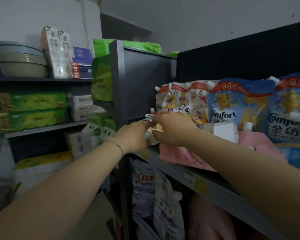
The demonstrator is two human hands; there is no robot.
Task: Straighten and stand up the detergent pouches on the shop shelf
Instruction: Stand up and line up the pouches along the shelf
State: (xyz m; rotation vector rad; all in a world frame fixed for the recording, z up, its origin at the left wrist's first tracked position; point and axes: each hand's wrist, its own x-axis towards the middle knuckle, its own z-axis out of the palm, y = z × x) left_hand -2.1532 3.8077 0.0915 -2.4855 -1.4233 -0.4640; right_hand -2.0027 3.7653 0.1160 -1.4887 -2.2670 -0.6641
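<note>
Slumped pouch [149, 117] was gripped by left hand [134, 135] & right hand [171, 129]. Prob. best lifted by its top, base flattened on shelf [194, 177].

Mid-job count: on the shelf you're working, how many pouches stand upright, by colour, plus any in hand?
Yellow upright pouches: 3
Blue upright pouches: 2
Yellow pouch held by left hand and right hand: 1
Total: 6
</note>
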